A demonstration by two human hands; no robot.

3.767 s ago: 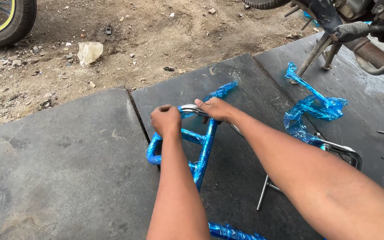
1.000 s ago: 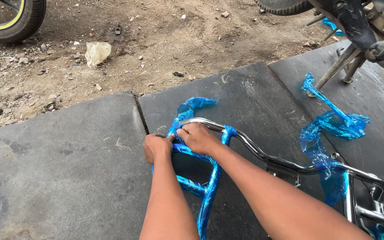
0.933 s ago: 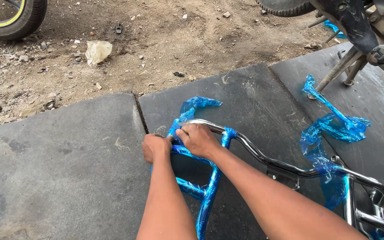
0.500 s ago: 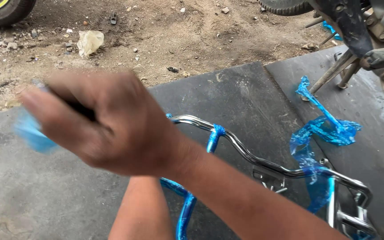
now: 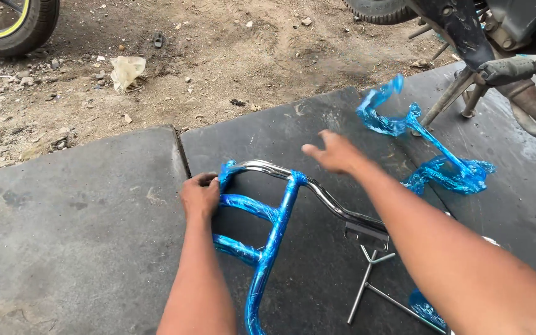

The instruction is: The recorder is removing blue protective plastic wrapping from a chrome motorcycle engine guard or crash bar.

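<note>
The head view shows two bare hands, one chrome tube frame, one long strip of loose blue film with a smaller scrap airborne above it, two tyres at the far edge, and one crumpled pale wrapper on the dirt.

The frame (image 5: 280,211) lies on the dark slab (image 5: 75,236), near the centre, running from the seam between slabs toward the near right. Its far bend is bare chrome; its crossbars and near upright are wrapped in shiny blue film.

The left hand (image 5: 200,195) has its fingers curled round the frame's left corner, clamped on the wrapped tube. The right hand (image 5: 336,152) hovers above the frame's far side, fingers spread apart, holding nothing.

The loose blue film (image 5: 448,174) lies to the right, beside a motorcycle stand (image 5: 448,99). A thin metal rod tool (image 5: 367,279) lies just near the frame.

The wrapper (image 5: 125,69) sits far left, near one tyre (image 5: 13,28).
</note>
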